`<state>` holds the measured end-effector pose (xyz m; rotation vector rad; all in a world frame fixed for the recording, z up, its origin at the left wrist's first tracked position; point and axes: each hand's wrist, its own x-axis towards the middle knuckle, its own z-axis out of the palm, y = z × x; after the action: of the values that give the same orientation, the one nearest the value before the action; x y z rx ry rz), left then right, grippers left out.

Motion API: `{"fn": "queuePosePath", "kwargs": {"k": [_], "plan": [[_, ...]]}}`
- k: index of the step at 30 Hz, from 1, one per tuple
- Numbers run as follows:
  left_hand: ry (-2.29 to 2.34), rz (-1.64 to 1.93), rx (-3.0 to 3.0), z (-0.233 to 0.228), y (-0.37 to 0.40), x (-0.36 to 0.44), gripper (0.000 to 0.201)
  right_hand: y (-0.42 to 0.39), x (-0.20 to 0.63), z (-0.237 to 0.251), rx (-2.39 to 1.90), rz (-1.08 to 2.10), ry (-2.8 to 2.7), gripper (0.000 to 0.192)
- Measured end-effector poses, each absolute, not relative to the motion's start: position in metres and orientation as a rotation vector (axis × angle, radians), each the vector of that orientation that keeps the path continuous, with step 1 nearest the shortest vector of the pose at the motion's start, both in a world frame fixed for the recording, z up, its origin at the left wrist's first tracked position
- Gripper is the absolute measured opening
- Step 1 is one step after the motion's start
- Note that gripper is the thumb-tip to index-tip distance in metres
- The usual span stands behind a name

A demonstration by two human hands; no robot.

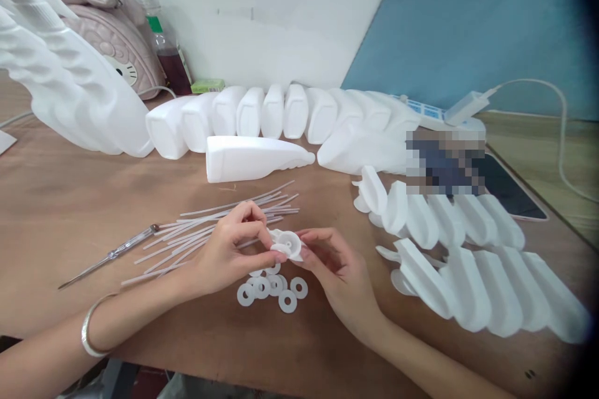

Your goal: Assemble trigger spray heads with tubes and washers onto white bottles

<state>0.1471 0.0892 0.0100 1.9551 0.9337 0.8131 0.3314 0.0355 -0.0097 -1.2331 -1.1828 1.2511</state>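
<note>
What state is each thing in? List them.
White part: held in left hand and right hand, hollow side showing
Rings: loose, some overlapping
Thin tubes: loose, crossing
Screwdriver: lying down
Front white bottle: on its side
Curved pieces: in two rows
Dark-liquid bottle: capped, partly full

The head camera looks forward and down across the table (75, 199).

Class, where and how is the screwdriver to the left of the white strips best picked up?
Probably by the middle of its clear handle, from above, closing across its length. The screwdriver lies flat, its handle looks thicker than the thin metal shaft, and its dark end sits close to the white strips.
</note>
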Motion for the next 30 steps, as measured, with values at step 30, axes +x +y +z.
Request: {"fn": "queuePosePath", "kwargs": {"k": [30], "plan": [[1.019, 0.841, 2.193, 0.019, 0.095, 0.143, 0.018, 0.037, 0.335, -0.014, -1.215, 1.015, -1.452, 0.015]]}}
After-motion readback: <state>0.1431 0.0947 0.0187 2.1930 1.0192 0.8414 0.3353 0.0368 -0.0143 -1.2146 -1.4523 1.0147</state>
